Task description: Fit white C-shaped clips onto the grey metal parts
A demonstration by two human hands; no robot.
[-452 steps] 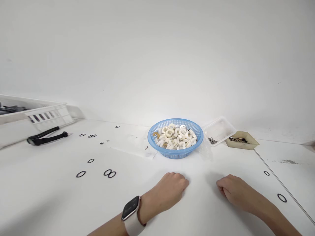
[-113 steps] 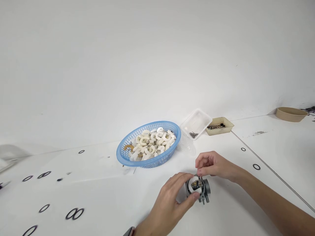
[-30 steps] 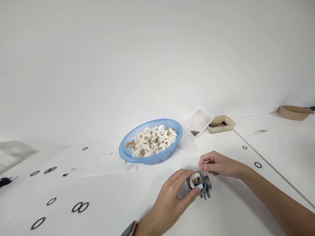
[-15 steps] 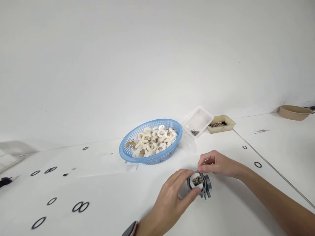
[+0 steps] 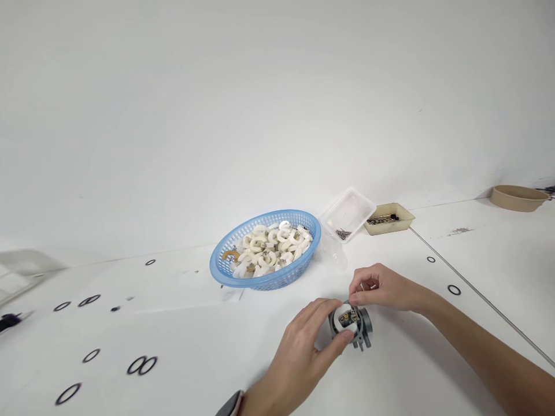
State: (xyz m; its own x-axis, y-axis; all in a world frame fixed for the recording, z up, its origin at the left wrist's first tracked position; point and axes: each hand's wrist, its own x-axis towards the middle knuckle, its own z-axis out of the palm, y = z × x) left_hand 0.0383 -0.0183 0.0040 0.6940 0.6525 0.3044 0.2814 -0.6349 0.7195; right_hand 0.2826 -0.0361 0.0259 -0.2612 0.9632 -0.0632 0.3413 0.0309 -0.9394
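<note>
A grey metal carburetor point(image 5: 365, 323) rests on the white table, its open side facing up. Inside it sits a white C-shaped float point(image 5: 342, 327) around small brass parts. My left hand point(image 5: 306, 346) is closed around the carburetor's left side, thumb and fingers at the two ends of the float. At the carburetor's upper edge, my right hand point(image 5: 377, 287) pinches with thumb and forefinger. Whatever lies between those fingertips is too small to make out.
Behind the hands stands a blue basket point(image 5: 217, 276) of white floats. Beside it are a clear tray point(image 5: 347, 212) with small metal pins and a cream tray point(image 5: 392, 227) of small parts. Several black rings point(image 5: 68, 393) lie at left; a tan bowl point(image 5: 518, 202) is far right.
Both hands stay almost where they were on the carburetor. Only a very slight shift of the right fingers shows.
</note>
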